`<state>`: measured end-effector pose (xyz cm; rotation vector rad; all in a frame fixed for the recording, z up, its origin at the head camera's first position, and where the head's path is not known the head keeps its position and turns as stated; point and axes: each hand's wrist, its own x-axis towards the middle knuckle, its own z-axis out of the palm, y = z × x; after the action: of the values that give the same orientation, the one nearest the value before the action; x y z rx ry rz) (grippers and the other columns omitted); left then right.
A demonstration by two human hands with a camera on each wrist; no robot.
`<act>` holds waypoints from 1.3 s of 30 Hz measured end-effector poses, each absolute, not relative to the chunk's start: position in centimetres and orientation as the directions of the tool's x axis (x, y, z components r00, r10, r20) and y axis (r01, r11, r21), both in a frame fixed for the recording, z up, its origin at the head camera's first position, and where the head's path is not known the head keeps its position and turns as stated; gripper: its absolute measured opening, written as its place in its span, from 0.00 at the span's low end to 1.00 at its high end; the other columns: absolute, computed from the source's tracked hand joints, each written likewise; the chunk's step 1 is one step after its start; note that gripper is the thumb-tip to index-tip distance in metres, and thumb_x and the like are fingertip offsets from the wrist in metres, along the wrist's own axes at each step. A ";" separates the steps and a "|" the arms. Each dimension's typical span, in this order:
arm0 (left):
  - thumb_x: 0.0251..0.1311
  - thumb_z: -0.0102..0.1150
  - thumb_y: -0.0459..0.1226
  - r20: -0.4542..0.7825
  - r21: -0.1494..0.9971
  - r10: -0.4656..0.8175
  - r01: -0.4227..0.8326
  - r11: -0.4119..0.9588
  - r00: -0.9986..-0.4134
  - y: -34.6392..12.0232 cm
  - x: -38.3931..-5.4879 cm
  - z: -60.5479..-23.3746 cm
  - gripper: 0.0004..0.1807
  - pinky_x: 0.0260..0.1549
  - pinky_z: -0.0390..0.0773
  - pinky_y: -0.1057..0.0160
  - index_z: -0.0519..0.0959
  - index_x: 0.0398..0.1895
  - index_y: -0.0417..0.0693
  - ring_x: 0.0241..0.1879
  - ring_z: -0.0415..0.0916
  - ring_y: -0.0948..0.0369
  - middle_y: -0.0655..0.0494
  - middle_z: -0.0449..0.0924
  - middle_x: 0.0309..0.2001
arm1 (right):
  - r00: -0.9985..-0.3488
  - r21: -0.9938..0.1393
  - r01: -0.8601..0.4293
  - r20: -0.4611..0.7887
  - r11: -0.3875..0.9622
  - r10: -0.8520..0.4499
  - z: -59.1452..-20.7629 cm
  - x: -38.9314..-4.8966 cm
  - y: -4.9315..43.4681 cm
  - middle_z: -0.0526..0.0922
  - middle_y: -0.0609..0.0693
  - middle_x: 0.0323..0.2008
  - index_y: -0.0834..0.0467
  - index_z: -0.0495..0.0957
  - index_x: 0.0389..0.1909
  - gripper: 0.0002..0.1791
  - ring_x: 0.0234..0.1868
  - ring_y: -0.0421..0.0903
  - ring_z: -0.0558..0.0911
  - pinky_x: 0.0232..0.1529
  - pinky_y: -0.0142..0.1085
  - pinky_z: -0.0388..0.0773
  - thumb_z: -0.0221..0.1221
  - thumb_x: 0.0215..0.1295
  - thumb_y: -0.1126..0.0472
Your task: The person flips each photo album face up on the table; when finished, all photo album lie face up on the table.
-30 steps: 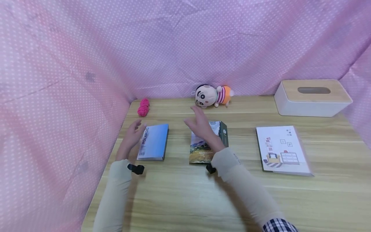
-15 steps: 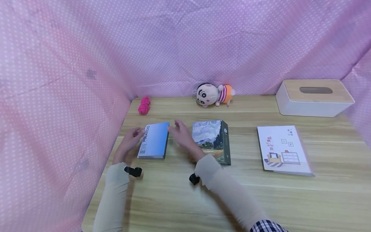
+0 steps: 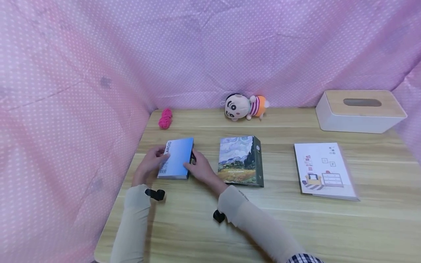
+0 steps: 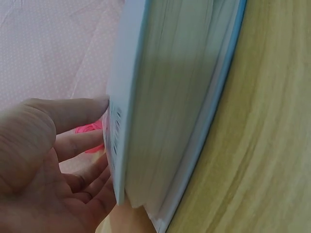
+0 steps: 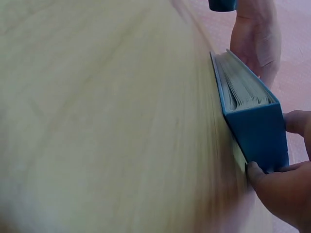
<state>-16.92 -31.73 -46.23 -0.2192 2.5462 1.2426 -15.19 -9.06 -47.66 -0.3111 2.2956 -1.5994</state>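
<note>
Your right hand (image 3: 203, 168) grips the spine side of the blue album (image 3: 179, 159), with your thumb on the front cover and fingers against the spine. The right wrist view cuts that hand off at its edge, so only the finger ends and part of the palm show. Your left hand (image 3: 149, 164) holds the opposite side, thumb laid on the cover and the other fingers bent round the edge; their tips are hidden behind it. The album thus sits directly between your two hands, and your left thumb and fingers cover the first letters of its printed title. You cannot tell from these views whether its underside is fully down on the wooden table (image 3: 184, 233). The left wrist view loses the album's far end past the top border.

Just right of your right hand lies the painted album (image 3: 236, 160), its lower left corner partly behind your wrist, its small lettering hard to read. Beyond your left hand is the pink yarn (image 3: 166, 118). Ahead and to the right of your right hand lies the plush doll (image 3: 245, 106); well to its right are the white album (image 3: 323, 170) and, farther off, the tissue box (image 3: 360, 109).
</note>
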 end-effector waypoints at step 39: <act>0.67 0.43 0.59 -0.327 0.913 0.282 -0.225 0.340 -0.902 -27.3 -17.5 -42.9 0.38 0.63 0.67 0.45 0.54 0.74 0.50 0.70 0.59 0.49 0.48 0.56 0.73 | -0.951 -0.977 0.133 -0.078 -0.169 -0.299 -43.7 -15.0 -7.7 0.53 0.52 0.74 0.52 0.46 0.76 0.46 0.73 0.48 0.57 0.70 0.40 0.60 0.62 0.63 0.55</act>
<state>-17.49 -27.33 -42.94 0.0494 2.1789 1.5876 -15.04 -7.68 -43.68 -0.1899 1.8149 -2.1983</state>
